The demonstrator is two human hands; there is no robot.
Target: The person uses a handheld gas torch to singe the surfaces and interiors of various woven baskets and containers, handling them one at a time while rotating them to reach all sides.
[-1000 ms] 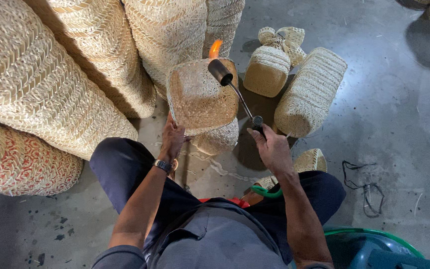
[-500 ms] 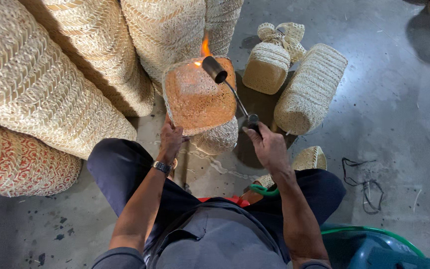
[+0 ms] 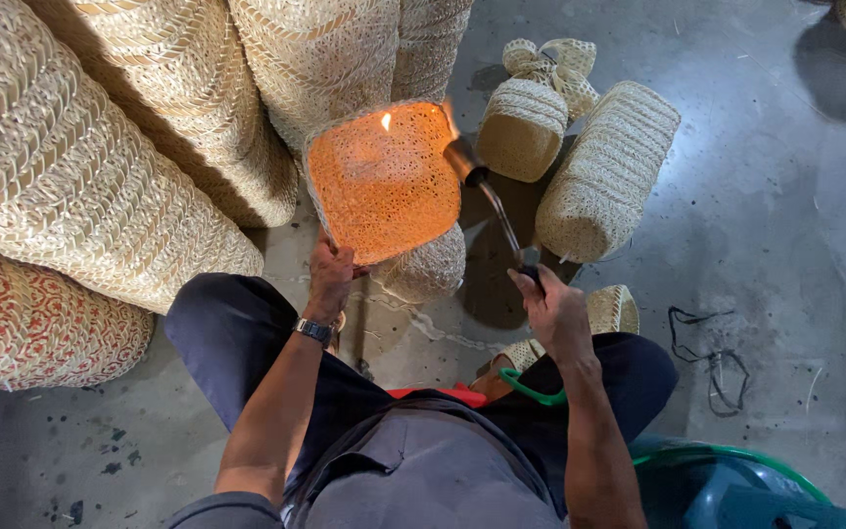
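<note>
My left hand (image 3: 330,274) grips the lower edge of a small woven basket (image 3: 384,181), held up with its flat base facing me and glowing orange in the flame. My right hand (image 3: 552,309) is closed on the handle of a gas torch (image 3: 487,191) whose nozzle points at the basket's right edge. A small flame licks the top of the basket. A wristwatch sits on my left wrist.
Tall stacks of large woven baskets (image 3: 100,167) crowd the left and top. Smaller woven baskets (image 3: 604,171) lie on the concrete floor to the right. A green hose (image 3: 531,389) runs by my knee, a blue container (image 3: 736,490) sits at bottom right, and a black cord (image 3: 707,358) lies on the floor.
The torch nozzle has moved from above the basket's top to its right edge. The basket's base now glows bright orange all over.
</note>
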